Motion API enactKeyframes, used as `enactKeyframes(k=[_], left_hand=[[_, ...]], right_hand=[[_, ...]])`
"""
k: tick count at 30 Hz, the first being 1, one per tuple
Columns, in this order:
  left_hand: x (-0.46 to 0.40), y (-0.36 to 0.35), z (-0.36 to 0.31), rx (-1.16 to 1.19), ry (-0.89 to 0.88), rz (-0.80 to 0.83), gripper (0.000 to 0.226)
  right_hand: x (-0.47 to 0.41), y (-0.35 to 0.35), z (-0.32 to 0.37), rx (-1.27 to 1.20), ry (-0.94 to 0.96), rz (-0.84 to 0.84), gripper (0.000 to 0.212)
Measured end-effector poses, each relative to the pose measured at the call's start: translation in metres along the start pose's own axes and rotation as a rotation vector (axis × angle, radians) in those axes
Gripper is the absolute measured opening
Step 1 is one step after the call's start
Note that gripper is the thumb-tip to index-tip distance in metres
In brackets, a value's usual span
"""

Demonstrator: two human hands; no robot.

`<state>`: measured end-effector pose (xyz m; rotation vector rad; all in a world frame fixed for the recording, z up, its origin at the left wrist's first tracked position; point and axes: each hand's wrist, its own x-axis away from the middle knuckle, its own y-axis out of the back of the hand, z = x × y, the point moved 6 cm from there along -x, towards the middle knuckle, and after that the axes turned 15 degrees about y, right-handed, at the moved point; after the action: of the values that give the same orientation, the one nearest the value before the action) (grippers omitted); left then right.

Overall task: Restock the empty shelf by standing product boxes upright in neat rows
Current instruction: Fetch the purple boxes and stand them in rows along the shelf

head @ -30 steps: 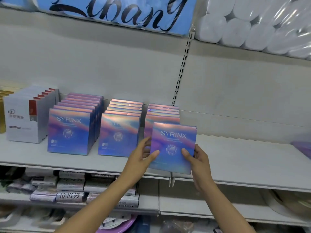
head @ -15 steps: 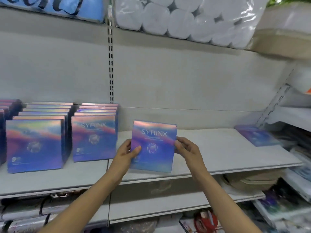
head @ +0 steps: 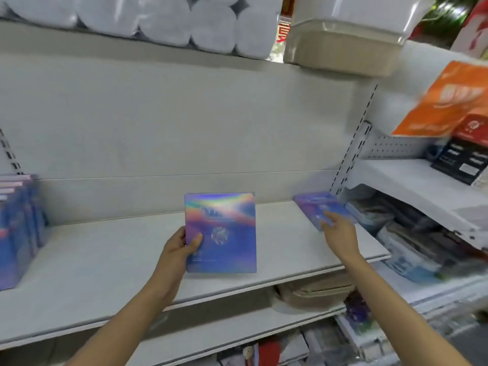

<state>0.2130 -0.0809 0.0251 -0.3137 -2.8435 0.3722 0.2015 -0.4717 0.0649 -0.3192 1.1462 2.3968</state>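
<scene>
Currently, the left hand [head: 175, 249] clasped one holographic box [head: 220, 232] by its left edge, thumb across the front, and held it upright over the front of the shelf [head: 105, 260], well apart from the standing rows [head: 18, 228] at the far left. The right hand [head: 340, 231] was open, its fingers touching or just short of a flat-lying box [head: 317, 207] near the shelf's right end; contact could not be confirmed through the blur. Held on one side only, the upright box risked tipping forward off the shelf, and a hasty one-handed pickup could push the flat box farther back.
</scene>
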Motion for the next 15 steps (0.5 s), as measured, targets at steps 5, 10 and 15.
enactKeyframes(k=[5,10,15], left_hand=[[-0.019,-0.051,0.007,-0.024,0.008,0.002,0.044],[-0.03,-0.081,0.016,-0.016,0.02,0.001,0.034],[-0.031,-0.083,0.019,-0.015,0.026,-0.026,0.041]], right_hand=[[-0.047,0.014,-0.073,0.133,-0.111,0.133,0.029],[-0.071,-0.001,-0.095,0.376,-0.106,0.332,0.037],[-0.113,-0.027,-0.153,0.381,-0.306,0.499,0.118]])
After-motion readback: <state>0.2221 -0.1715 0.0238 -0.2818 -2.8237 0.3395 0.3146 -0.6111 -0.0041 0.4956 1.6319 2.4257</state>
